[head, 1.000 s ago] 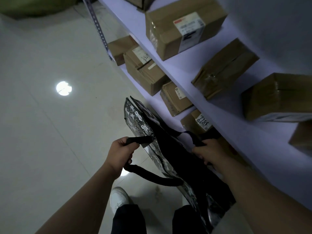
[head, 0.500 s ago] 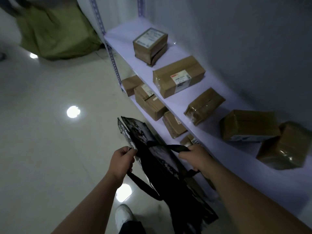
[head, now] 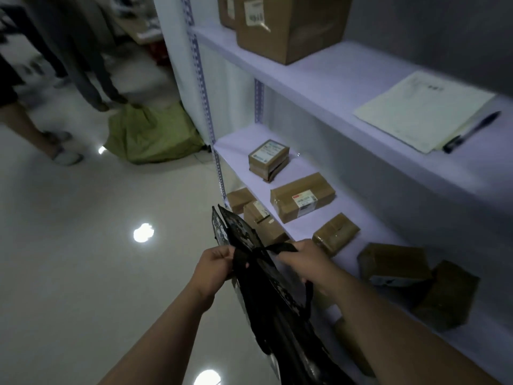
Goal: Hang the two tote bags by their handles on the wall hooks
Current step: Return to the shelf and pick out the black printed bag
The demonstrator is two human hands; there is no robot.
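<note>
I hold one black tote bag (head: 266,298) with a white speckled pattern in front of me, low in the middle of the view. My left hand (head: 215,263) grips one black handle at the bag's left side. My right hand (head: 306,262) grips the other handle (head: 280,248) on the right. The bag hangs down between my forearms, its far corner pointing up. No wall hooks and no second tote bag are in sight.
A white shelving unit (head: 313,79) runs along the right with several taped cardboard boxes (head: 302,197), a paper sheet (head: 424,109) and a pen (head: 472,132). A green sack (head: 152,134) lies on the glossy floor. Legs of other people (head: 55,134) stand at the upper left.
My view has tilted upward, revealing a higher shelf, the green sack and people's legs. My hands have drawn closer together on the bag's handles.
</note>
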